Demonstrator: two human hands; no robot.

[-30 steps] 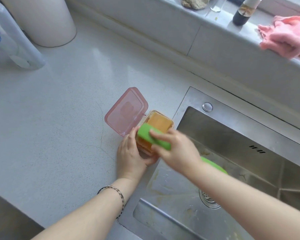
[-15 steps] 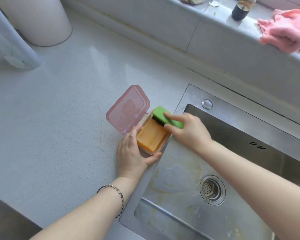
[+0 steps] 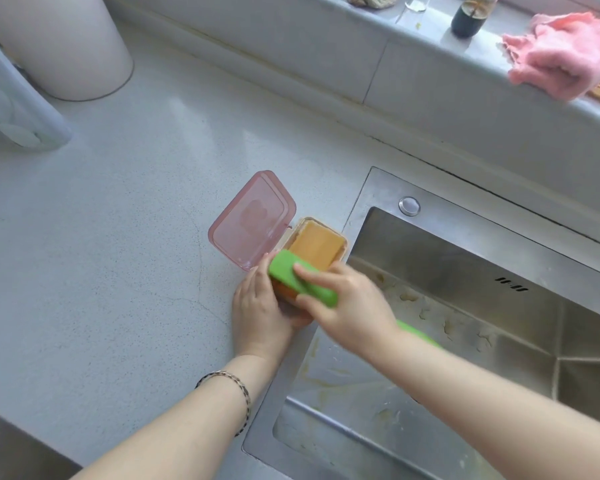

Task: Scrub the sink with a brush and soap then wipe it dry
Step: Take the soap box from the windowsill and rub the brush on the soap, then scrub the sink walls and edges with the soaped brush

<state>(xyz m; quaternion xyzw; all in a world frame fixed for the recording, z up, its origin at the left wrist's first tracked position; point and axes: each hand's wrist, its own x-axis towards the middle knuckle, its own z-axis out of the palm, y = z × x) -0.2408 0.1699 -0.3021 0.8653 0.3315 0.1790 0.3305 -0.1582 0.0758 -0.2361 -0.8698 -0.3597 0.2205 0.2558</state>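
Note:
An open soap box (image 3: 340, 258) with a pink lid (image 3: 252, 220) stands on the counter beside the steel sink (image 3: 465, 306). An orange soap bar (image 3: 317, 245) lies inside it. My left hand (image 3: 260, 313) grips the near end of the box. My right hand (image 3: 347, 303) holds a green brush (image 3: 291, 275) pressed on the near part of the soap; the brush's handle shows behind my wrist. The sink walls carry brownish stains. A pink cloth (image 3: 561, 53) lies on the ledge at the back right.
A white round container (image 3: 59, 43) and a pale bottle (image 3: 11, 102) stand at the counter's back left. A dark bottle (image 3: 470, 15), a glass and a stone sit on the ledge behind the sink. A round button (image 3: 409, 205) sits on the sink rim.
The brush has slid from the far end of the soap back to its near end. My left hand has stayed on the box.

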